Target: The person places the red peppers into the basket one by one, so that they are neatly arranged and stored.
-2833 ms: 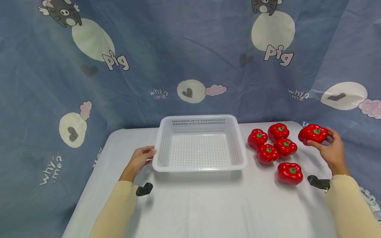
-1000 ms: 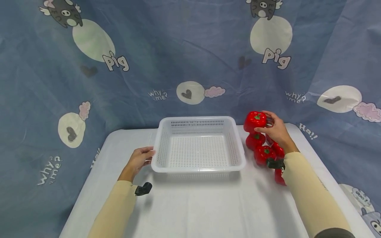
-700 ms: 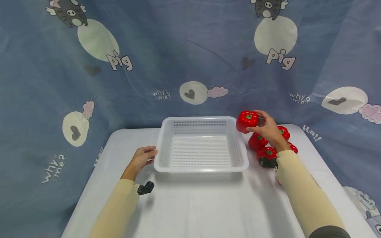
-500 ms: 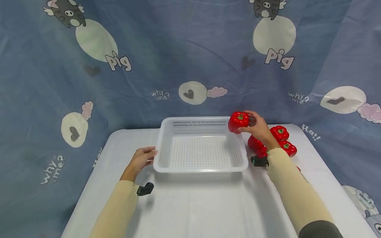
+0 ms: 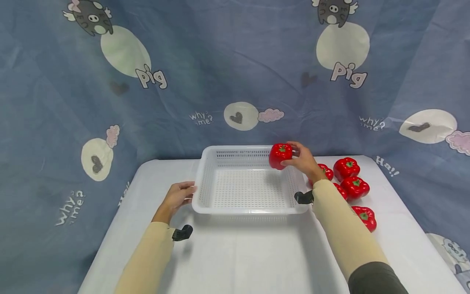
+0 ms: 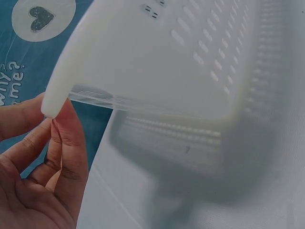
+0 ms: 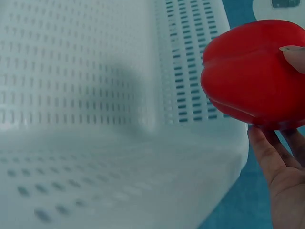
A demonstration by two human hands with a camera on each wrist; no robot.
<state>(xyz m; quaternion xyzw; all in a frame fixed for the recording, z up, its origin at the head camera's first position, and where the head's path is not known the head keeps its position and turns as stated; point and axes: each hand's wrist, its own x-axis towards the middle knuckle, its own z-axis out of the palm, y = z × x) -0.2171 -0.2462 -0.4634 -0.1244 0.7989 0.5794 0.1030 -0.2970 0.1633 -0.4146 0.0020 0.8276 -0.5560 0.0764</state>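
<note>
My right hand (image 5: pixel 304 161) grips a red bell pepper (image 5: pixel 280 156) with a green stem, holding it above the back right part of a white perforated plastic basket (image 5: pixel 249 211). In the right wrist view the thumb lies on one side of the pepper (image 7: pixel 257 71) and the fingers on the other, with the basket's holes behind. At the basket's left side, my left hand (image 5: pixel 178 196) pinches the rim between thumb and fingers; the left wrist view shows this pinch on the rim (image 6: pixel 57 98) closely. Nothing lies on the visible basket floor.
Several more red bell peppers (image 5: pixel 355 187) sit on the white table (image 5: pixel 235 253) right of the basket, some partly hidden by the right hand and sleeve. A blue printed cloth (image 5: pixel 205 81) hangs behind the table and along its left side.
My right hand has carried the pepper left from the table's far right, past the other peppers, to above the basket. The left hand has stayed at the rim.
</note>
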